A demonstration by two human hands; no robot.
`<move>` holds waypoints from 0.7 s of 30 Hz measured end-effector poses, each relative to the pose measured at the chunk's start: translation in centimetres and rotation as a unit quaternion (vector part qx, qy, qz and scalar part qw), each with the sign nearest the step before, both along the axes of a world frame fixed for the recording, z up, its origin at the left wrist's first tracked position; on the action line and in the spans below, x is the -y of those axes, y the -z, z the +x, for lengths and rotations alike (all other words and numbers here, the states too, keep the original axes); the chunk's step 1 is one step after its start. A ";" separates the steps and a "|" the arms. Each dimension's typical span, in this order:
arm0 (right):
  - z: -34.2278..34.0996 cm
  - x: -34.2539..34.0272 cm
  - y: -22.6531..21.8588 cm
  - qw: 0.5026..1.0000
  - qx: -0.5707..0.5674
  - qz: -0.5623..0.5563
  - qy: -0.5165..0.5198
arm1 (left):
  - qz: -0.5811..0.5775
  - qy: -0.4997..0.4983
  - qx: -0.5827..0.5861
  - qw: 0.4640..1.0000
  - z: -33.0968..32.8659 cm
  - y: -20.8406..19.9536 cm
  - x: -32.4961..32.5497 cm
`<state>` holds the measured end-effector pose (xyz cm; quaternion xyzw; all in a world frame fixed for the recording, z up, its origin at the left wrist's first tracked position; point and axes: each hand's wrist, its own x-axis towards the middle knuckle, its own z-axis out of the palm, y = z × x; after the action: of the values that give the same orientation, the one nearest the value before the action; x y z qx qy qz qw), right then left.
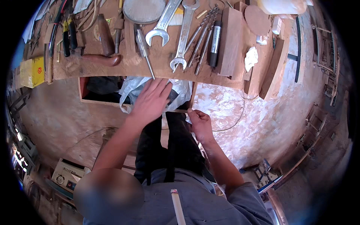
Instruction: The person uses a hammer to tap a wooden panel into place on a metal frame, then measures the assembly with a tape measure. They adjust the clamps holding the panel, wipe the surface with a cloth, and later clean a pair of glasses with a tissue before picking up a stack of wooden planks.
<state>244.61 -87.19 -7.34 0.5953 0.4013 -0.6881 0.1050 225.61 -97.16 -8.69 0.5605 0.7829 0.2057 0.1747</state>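
Nearest the camera, at lower centre: grey shirt (pixel 161 204). Drawer (pixel 97 101): sits open just above frame centre, below the workbench (pixel 161 63); extends left to right along its long axis, front rim toward the lower edge. Translucent plastic bag (pixel 183 92): lies bunched in the drawer's right half. Left hand (pixel 153 99): rests over the bag, back upward, fingers extended toward the upper right, unclenched. Left forearm (pixel 114 150): slants up from lower left. Right hand (pixel 200 125): grips the drawer's front right corner, thumb at the rim. Right forearm (pixel 221 161): slants up and leftward from lower right.
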 end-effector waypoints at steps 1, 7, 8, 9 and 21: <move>-0.1 -0.3 0.1 1.000 0.004 0.003 0.005 | -0.019 -0.009 -0.009 1.000 -0.1 -0.5 2.6; -4.4 -2.2 0.0 0.929 -0.042 0.295 -0.217 | -0.216 -0.375 0.015 0.901 -0.8 -2.8 8.3; -5.5 -2.6 0.0 0.933 -0.029 0.276 -0.228 | -0.292 -0.411 0.099 0.858 -1.0 -3.0 8.1; -6.2 -2.9 1.2 0.943 -0.023 0.251 -0.219 | -0.293 -0.382 0.068 0.874 -1.2 -1.8 8.5; -6.1 0.2 6.2 0.732 -0.019 0.333 -0.594 | 0.046 -0.081 0.120 0.988 1.8 0.0 -1.2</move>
<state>238.48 -87.38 -13.59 0.2190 0.8786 -0.3190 0.2798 227.42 -95.98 -8.65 0.4743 0.7886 0.3209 0.2238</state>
